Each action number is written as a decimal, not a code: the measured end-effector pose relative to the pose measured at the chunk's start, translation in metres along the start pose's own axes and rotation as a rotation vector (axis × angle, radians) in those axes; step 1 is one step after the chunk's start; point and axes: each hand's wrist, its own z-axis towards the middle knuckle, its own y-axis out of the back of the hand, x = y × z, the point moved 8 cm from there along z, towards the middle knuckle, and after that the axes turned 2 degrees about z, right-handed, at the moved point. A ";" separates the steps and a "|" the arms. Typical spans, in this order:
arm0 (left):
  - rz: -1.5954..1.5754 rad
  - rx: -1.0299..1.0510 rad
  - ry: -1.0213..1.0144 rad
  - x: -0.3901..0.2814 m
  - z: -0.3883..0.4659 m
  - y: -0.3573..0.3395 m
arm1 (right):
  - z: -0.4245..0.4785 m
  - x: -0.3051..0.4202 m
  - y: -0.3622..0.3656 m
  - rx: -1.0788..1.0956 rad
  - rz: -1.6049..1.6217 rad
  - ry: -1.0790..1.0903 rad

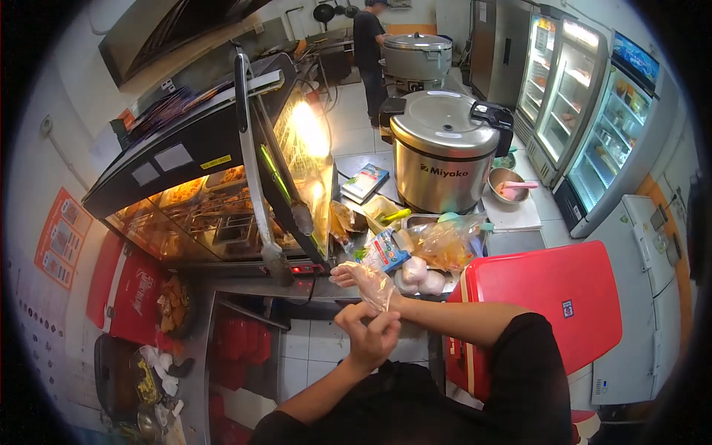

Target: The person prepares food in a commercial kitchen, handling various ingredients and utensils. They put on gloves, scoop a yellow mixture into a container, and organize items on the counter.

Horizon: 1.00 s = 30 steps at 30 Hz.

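Note:
A clear disposable plastic glove [380, 290] covers my right hand [356, 277], which stretches toward the left with its fingers extended and nothing in them. At its wrist, the bare fingers of my left hand [368, 334] pinch the glove's cuff. Behind my gloved hand lies a blue and white printed packet [384, 250] bearing writing. Several white wrapped bundles [414, 271] sit just right of it. A clear plastic bag [445, 245] with orange-brown contents rests beyond these bundles.
A lit food display case [183, 222] stands to the left, with metal tongs [253, 167] hanging at its corner. A Miyako rice cooker [445, 156] is ahead. A red cooler box [539, 306] is near my right arm. A person [368, 55] stands at the back.

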 end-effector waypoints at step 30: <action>-0.133 -0.003 0.006 0.009 -0.060 0.009 | -0.011 0.027 -0.017 -0.223 -0.032 -0.153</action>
